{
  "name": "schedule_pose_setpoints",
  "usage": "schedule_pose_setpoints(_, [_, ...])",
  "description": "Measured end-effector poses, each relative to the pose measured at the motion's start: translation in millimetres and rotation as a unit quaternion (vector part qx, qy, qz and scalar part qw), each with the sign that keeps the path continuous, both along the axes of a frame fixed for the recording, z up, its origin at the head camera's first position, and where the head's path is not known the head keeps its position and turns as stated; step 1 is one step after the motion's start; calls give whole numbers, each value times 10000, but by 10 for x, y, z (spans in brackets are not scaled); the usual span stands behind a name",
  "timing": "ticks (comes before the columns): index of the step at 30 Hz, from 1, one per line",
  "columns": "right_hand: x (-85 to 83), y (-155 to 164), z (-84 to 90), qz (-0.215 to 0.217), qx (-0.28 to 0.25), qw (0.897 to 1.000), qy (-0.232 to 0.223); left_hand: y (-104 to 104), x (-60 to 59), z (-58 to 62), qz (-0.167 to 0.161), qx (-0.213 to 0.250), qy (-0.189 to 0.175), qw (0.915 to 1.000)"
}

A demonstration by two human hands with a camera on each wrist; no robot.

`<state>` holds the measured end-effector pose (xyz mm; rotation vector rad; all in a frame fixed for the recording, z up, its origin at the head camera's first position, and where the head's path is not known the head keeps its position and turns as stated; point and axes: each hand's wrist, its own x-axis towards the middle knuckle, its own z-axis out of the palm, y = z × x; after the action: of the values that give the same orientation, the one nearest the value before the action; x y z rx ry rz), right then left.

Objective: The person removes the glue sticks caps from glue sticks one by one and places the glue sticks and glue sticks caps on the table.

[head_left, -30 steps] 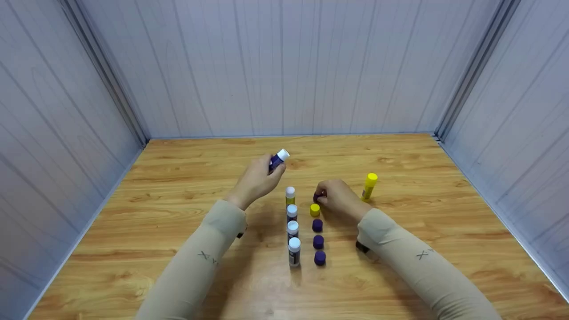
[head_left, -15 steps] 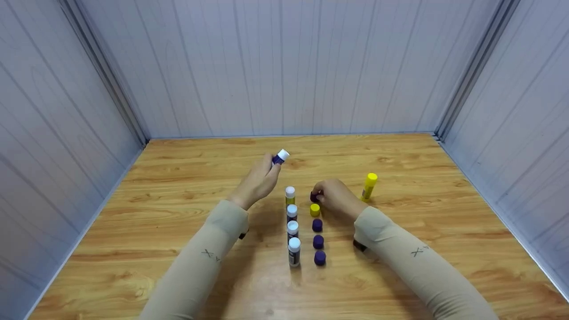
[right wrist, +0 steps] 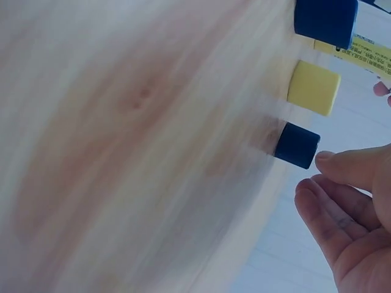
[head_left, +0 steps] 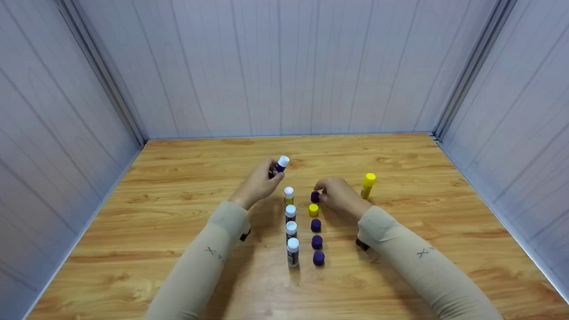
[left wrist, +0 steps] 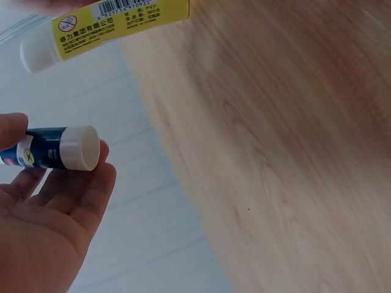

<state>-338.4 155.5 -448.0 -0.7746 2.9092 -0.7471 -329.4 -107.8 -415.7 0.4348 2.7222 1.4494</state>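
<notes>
My left hand (head_left: 258,184) grips a dark purple glue stick (head_left: 281,164) with a white top, tilted above the table behind the row of uncapped sticks. In the left wrist view, thumb and fingers wrap the stick's dark label (left wrist: 46,148), its white end bare. A small purple cap (head_left: 315,197) stands at the far end of a row of caps. Beside it is my right hand (head_left: 341,195), thumb tip close to the cap in the right wrist view and fingers loosely bent around nothing. A yellow cap (head_left: 313,210) sits just nearer in that row.
Several white-topped glue sticks stand in a line left of the caps, a yellow-bodied one (head_left: 289,195) farthest back and a dark one (head_left: 293,252) nearest. More purple caps (head_left: 317,242) continue toward the front. A capped yellow glue stick (head_left: 368,186) stands right of my right hand. Panel walls (head_left: 284,66) enclose the table.
My right hand has let go of the purple cap, which now stands at the row's far end. My left hand has lowered slightly, and its glue stick leans more upright.
</notes>
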Motion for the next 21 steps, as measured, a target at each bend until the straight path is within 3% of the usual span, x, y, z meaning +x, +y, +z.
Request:
schedule_pose_setpoints(12, [-43,-28,-69,64,-83,9999,-99,49,-93,-115,78,-64,-129,9999])
schedule_pose_setpoints(21, [-29,18,80,-219,36,9994,-278,75,-111,-164,82,-231,-386,9990])
